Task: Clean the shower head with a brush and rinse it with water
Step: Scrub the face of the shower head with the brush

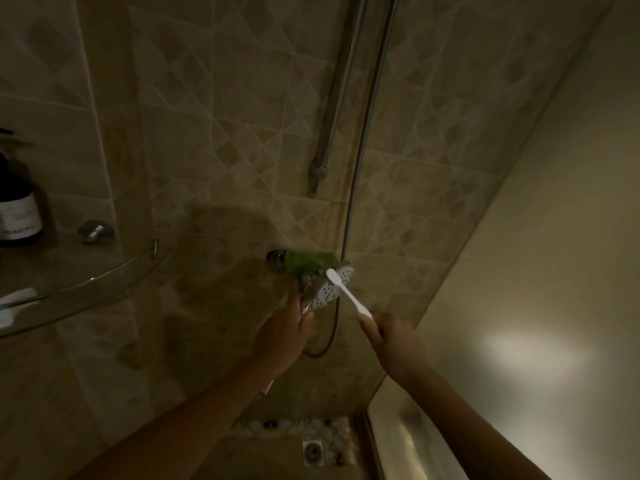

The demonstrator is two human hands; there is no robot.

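Both forearms (194, 410) rise from the bottom edge toward the tiled wall (207, 133). Far left, a dark bottle (19, 209) stands on the glass shelf (86, 284), no part of this job.

My left hand (289, 329) wraps the handle of the shower head (327, 293), fingers clamped round it. I judge that is so the head cannot twist away under the scrubbing. It sits just in front of the wall tap (275, 259), which is wrapped in a green cloth (308, 263). Its hose (349, 209) loops below and climbs the wall.

The head's long axis runs from my left palm up and to the right. Its white holed face is turned toward me, so I can see the nozzles.

Across that face lies the brush (348, 294), a white toothbrush. Its bristle end touches the upper part of the face and its handle slants down to the right. My right hand (389, 341) grips the handle's far end, fingers closed on it, which gives reach and a light stroke.

No water shows, so I take rinsing as not yet done. Below lies the floor drain (313, 452).
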